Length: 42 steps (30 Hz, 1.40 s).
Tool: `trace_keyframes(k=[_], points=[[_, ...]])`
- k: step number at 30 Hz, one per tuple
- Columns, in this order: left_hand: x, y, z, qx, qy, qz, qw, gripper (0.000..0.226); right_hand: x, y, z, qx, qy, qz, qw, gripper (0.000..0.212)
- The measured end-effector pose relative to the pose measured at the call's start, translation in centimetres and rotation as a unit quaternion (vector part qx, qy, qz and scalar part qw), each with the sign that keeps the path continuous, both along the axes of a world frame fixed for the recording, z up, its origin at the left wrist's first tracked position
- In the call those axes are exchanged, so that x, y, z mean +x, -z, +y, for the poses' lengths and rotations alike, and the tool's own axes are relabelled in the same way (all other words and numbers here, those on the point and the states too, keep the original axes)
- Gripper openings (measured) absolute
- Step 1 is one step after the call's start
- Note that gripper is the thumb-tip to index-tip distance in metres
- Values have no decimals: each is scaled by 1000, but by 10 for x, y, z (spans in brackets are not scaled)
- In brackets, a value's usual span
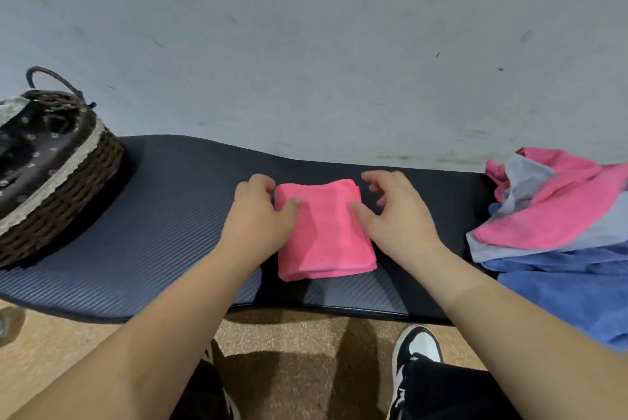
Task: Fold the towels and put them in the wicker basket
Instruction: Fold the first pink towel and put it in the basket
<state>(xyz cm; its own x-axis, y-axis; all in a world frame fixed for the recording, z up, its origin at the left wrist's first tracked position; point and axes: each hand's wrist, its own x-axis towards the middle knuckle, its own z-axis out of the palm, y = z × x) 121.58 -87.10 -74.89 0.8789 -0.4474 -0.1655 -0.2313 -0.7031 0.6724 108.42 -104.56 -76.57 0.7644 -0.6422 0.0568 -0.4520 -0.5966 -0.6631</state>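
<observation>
Head: hands (258, 212) at pink towel (324, 236) edges

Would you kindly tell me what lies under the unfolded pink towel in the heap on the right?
A pale grey towel shows beneath the unfolded pink towel, and a blue towel lies under both. Anything deeper is covered.

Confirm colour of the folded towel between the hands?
Folded towel is bright pink; clearest in head view.
</observation>
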Motion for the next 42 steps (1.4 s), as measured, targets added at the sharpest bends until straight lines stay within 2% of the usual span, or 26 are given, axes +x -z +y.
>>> trace_keyframes(k=[2,5,6,8,11,13,15,17,19,21,24,27,30,33,35,37,39,42], points=[[3,7,3,-6,-40,81,996,40,2,0,7,-33,-115,-11,993,65],[1,12,5,4,-21,81,996,45,3,13,24,-31,-243,148,958,97],[0,12,5,6,-11,79,997,45,3,18,27,-43,-255,200,945,100],[-1,11,5,6,1,81,997,43,3,23,30,-65,-249,241,936,97],[-3,9,6,6,6,74,997,43,5,23,36,-59,-234,227,943,96],[-1,11,9,0,11,59,998,34,6,17,38,-19,-216,185,959,101],[4,8,13,-10,14,50,999,27,8,6,35,12,-155,103,982,92],[9,3,19,-13,12,35,999,27,9,1,27,37,-70,37,996,59],[14,-3,23,-16,4,19,1000,26,9,-2,21,130,-18,19,991,32],[13,-9,26,-24,-4,6,1000,25,8,-2,25,271,-20,23,962,21],[6,-19,20,-29,3,-30,999,23,8,-5,33,336,-34,30,941,18],[-9,-27,5,-22,41,-71,996,32,10,-9,34,388,-23,20,921,36],[-31,-24,-10,51,102,-115,987,39,9,-11,32,432,-8,25,901,45],[-48,-13,-18,113,162,-130,972,27,8,-12,30,457,-2,29,889,47],[-43,-11,-17,113,181,-136,967,17,7,-14,27,469,-4,33,883,46],[-30,-9,-9,64,157,-125,978,25,7,-15,27,463,-7,35,886,42],[-19,-4,1,34,104,-77,991,48,8,-15,28,452,-6,36,891,40],[-20,7,3,81,79,-7,994,63,11,-16,31,455,-11,42,890,40]])
